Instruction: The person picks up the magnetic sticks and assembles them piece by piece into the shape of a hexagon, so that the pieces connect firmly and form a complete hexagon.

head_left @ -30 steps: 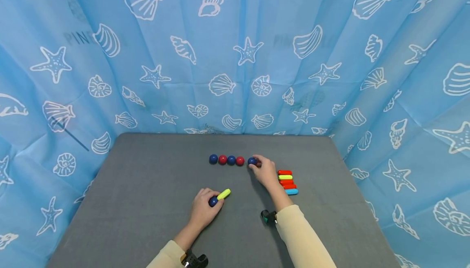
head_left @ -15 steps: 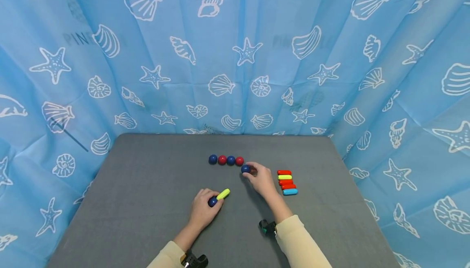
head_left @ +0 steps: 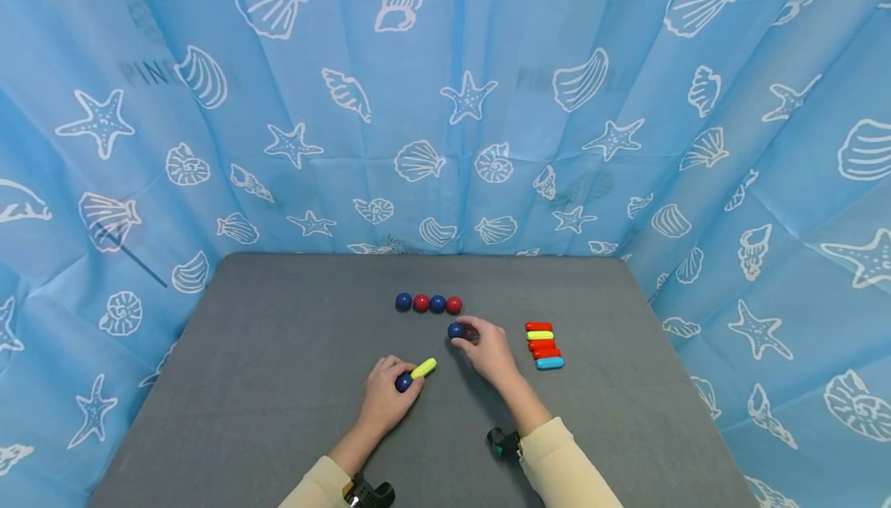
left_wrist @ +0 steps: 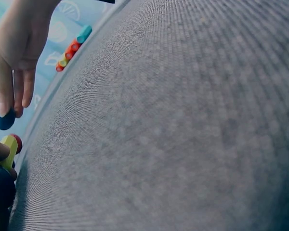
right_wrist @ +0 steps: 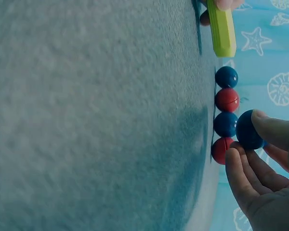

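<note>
My left hand [head_left: 384,395] grips a dark blue ball [head_left: 404,382] together with a yellow-green stick [head_left: 424,368], which points up and to the right. In the right wrist view that stick [right_wrist: 222,31] shows flat sides and a blunt free end. My right hand [head_left: 490,349] pinches another dark blue ball [head_left: 455,330] between thumb and fingers, apart from the stick's end. Seen from the left wrist, this ball [left_wrist: 3,118] hangs at my right fingertips. Beyond my hands runs a row of balls, alternating blue [head_left: 404,301] and red [head_left: 421,303].
To the right of my right hand lies a column of short sticks: red [head_left: 539,326], yellow [head_left: 539,335] and light blue [head_left: 550,363]. Everything sits on a grey cloth-covered table [head_left: 278,322]. A blue curtain [head_left: 445,206] with shell prints hangs behind it.
My right hand has carried its blue ball from the right end of the ball row toward me and left, closer to the stick. My left hand has stayed in place.
</note>
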Available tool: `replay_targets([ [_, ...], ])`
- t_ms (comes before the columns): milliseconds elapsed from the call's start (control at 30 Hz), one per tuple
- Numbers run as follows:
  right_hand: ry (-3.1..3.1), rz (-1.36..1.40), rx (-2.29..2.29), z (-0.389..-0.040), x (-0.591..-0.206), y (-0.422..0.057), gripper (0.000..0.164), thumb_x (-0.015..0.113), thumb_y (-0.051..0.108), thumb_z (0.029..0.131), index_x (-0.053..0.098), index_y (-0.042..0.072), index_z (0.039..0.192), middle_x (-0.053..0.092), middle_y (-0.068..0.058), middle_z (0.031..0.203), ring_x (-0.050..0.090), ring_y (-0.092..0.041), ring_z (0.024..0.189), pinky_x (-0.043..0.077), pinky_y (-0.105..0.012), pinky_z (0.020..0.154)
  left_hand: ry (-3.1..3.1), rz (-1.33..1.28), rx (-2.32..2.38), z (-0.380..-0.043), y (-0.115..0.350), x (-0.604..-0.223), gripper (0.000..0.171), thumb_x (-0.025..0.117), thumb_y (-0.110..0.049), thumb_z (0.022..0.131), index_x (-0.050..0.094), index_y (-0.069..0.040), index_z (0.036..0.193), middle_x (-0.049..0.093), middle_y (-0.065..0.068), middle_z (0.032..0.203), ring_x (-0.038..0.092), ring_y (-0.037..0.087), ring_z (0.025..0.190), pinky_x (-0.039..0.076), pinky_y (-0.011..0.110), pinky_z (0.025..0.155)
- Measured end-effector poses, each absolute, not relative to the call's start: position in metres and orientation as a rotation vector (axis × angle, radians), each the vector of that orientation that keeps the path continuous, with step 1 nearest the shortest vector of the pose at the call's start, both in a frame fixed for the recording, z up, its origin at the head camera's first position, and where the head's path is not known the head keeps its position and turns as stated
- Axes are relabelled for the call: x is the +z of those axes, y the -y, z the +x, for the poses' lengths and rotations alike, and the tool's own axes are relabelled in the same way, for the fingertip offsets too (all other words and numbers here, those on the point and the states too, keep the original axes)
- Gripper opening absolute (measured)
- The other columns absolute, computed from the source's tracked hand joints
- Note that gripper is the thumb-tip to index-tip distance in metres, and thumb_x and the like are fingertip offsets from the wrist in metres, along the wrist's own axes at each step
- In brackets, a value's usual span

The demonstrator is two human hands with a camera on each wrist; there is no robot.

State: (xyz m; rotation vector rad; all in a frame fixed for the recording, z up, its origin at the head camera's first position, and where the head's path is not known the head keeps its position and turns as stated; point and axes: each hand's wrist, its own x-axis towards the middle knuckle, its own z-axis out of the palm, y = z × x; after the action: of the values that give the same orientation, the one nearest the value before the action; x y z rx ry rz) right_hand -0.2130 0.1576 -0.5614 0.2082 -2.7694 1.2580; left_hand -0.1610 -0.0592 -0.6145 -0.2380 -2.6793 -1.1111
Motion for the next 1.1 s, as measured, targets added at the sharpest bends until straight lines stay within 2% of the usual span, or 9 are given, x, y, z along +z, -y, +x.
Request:
replay_targets([
  [167, 2.795, 0.262, 1.248, -0.208, -0.563, -0.154, 0.041, 0.078, 0.016, 0.088, 0.068, 0.008, 0.127, 0.071, -0.010, 0.119, 0.069, -0.022, 0.099, 0.058, -0.038, 0.086, 2.670, -0.240, -1.120, -0.162, 0.059, -0.615, 0.020, 0.079, -0.032, 0.085, 0.077, -0.016, 0.098, 0.060, -0.007, 0.091, 0.056, 0.012, 0.086, 0.048, 0.039, 0.081],
  [867, 2.887, 0.418, 1.209, -0.196, -0.567, -0.141, 0.035, 0.076, 0.014, 0.090, 0.069, 0.011, 0.124, 0.071, -0.008, 0.115, 0.068, -0.017, 0.097, 0.057, -0.034, 0.080, 2.611, -0.272, -1.118, -0.163, 0.058, -0.615, 0.021, 0.081, -0.030, 0.084, 0.076, -0.017, 0.100, 0.066, -0.006, 0.090, 0.060, 0.011, 0.086, 0.050, 0.037, 0.078],
  [1100, 2.885, 0.477, 1.252, -0.198, -0.567, -0.139, 0.034, 0.075, 0.012, 0.091, 0.069, 0.010, 0.125, 0.072, -0.008, 0.115, 0.069, -0.018, 0.098, 0.058, -0.036, 0.082, 2.600, -0.250, -1.186, -0.164, 0.058, -0.615, 0.015, 0.080, -0.033, 0.086, 0.076, -0.021, 0.093, 0.061, -0.013, 0.080, 0.051, 0.006, 0.076, 0.043, 0.028, 0.070],
])
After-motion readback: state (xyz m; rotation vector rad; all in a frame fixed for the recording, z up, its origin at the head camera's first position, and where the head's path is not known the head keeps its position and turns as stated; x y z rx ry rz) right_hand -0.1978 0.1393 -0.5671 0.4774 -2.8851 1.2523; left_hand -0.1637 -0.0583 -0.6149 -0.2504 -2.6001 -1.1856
